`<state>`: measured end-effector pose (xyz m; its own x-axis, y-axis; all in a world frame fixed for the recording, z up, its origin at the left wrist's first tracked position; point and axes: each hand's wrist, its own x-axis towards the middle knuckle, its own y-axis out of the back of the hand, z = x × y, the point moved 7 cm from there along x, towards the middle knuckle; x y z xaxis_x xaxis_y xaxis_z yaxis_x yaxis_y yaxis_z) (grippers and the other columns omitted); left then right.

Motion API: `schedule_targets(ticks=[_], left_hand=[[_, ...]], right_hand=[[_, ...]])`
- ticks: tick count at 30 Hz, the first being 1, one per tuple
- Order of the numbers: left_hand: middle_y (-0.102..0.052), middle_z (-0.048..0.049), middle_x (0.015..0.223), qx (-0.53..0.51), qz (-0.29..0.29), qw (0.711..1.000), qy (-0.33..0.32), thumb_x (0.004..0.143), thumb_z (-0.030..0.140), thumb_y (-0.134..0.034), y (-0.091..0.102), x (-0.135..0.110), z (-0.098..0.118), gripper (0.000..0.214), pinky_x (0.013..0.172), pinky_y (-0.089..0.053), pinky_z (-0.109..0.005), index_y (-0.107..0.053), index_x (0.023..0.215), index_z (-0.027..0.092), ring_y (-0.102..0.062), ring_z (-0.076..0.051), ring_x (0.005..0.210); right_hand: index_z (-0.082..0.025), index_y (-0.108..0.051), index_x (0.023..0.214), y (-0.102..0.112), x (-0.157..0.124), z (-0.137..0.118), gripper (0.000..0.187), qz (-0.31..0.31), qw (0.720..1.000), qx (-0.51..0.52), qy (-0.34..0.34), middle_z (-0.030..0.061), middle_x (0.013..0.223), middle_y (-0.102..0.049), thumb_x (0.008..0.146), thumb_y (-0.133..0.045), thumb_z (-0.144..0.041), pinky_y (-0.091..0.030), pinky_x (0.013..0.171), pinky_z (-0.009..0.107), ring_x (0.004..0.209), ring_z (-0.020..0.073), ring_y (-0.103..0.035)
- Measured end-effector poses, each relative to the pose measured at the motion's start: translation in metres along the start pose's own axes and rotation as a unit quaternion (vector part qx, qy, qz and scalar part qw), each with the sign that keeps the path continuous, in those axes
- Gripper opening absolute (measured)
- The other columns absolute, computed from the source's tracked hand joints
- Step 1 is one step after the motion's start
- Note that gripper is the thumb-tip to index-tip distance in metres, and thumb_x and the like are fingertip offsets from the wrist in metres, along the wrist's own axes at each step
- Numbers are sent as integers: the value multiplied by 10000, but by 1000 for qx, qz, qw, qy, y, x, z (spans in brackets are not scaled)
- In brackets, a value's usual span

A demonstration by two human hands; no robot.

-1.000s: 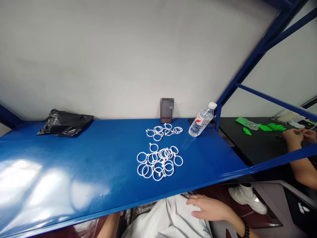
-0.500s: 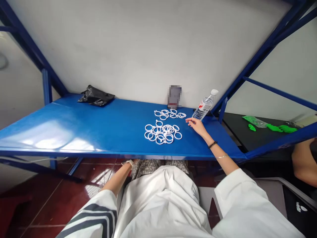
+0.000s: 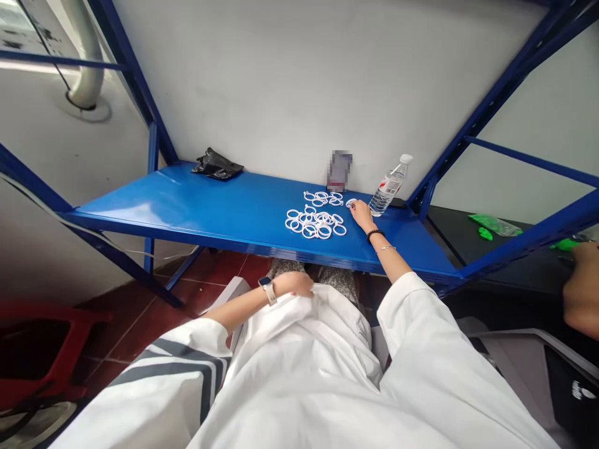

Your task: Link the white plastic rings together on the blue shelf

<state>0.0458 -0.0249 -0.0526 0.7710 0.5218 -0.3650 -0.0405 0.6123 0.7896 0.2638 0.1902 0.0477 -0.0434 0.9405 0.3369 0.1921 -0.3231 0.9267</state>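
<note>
My right hand (image 3: 361, 214) reaches over the back right of the blue table (image 3: 224, 209). Its fingers are closed on a white ring (image 3: 350, 202), which looks overlapped with another. Left of it, several white rings (image 3: 319, 199) form a small back group. Nearer the front edge, more white rings (image 3: 322, 231) lie in a larger, overlapping cluster. My left hand (image 3: 296, 284), with a watch (image 3: 267, 289) on the wrist, rests at my lap against the white shirt (image 3: 299, 349). Its fingers curl under and are mostly hidden.
A water bottle (image 3: 389, 186) stands just right of my right hand. Behind the rings, a pixelated dark object (image 3: 339, 170) leans on the wall. A black plastic bag (image 3: 217, 164) lies at the back left. At the far right are green pieces (image 3: 485, 233) and another person's arm (image 3: 581, 290).
My right hand has gone from hovering beside the back rings to closing on a ring at their right. My left hand has come inward onto my lap. The view has shifted.
</note>
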Motion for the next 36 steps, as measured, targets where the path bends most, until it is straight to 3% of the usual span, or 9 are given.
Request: schedule_targets(ticks=[2, 4, 6, 12, 19, 23, 27, 30, 36], left_hand=[[-603, -20, 552, 5, -41, 998, -36, 872, 217, -589, 7, -7, 38, 258, 557, -373, -294, -601, 618, 174, -509, -147, 484], [-662, -17, 666, 28, 15, 990, -139, 904, 195, -554, 32, -19, 72, 165, 572, -361, -275, -657, 778, 172, -506, -132, 540], [-701, -29, 757, 7, 79, 977, -198, 917, 158, -505, 59, -30, 83, 182, 591, -371, -254, -654, 814, 165, -532, -120, 593], [-726, -51, 883, -87, 285, 940, -166, 863, 121, -478, 116, -28, 27, 184, 718, -471, -236, -657, 891, 155, -649, -148, 773], [-673, -26, 772, -177, 361, 905, -139, 830, 135, -460, 117, -8, -14, 177, 677, -467, -260, -633, 856, 162, -623, -147, 700], [-633, -2, 701, -280, 358, 880, -135, 894, 207, -499, 117, -6, -23, 133, 623, -460, -232, -618, 926, 156, -590, -116, 630], [-658, -3, 707, -311, 342, 873, -156, 955, 400, -604, 116, -5, -21, 302, 604, -460, -223, -629, 1115, 145, -597, -108, 612], [-674, 0, 711, -332, 336, 864, -175, 934, 535, -664, 116, -3, -20, 465, 599, -463, -227, -613, 1195, 153, -615, -114, 617], [-674, 16, 682, -415, 330, 830, -174, 892, 619, -698, 120, 0, -25, 478, 603, -467, -219, -582, 1019, 173, -612, -94, 594]], right_hand=[[-100, -737, 1108, 2, -3, 0, 277, -1, 1000, -2, -7, 209, 1155, -707, 964, -505, -147, -502, 886, 383, 1045, 301, -642], [-122, -739, 1073, 6, -6, 3, 251, 10, 1000, 3, -17, 196, 1164, -712, 971, -514, -165, -496, 825, 363, 1012, 292, -649], [-136, -731, 1058, 11, -10, 9, 238, 31, 999, 23, -33, 179, 1148, -728, 977, -511, -174, -490, 785, 353, 967, 282, -660], [-146, -695, 932, 20, -22, 25, 160, 74, 990, 116, -27, 157, 1019, -747, 945, -540, -183, -501, 791, 363, 895, 259, -647], [-192, -649, 842, 39, -31, 23, 159, 134, 986, 99, 15, 169, 993, -696, 923, -518, -151, -508, 879, 433, 1013, 306, -570], [-205, -637, 859, 51, -58, -4, 168, 188, 956, 225, 28, 120, 947, -690, 956, -533, -295, -513, 882, 421, 943, 263, -585], [-212, -654, 869, 22, -100, -59, 306, 11, 885, 461, 72, 43, 835, -669, 888, -635, -518, -523, 715, 339, 762, 195, -600], [-215, -653, 838, 8, -128, -87, 402, -83, 841, 530, 78, 20, 760, -642, 827, -705, -613, -503, 663, 310, 710, 173, -580], [-195, -715, 842, 15, -152, -104, 455, -140, 835, 517, 127, 29, 782, -658, 859, -666, -648, -492, 698, 309, 733, 166, -581]])
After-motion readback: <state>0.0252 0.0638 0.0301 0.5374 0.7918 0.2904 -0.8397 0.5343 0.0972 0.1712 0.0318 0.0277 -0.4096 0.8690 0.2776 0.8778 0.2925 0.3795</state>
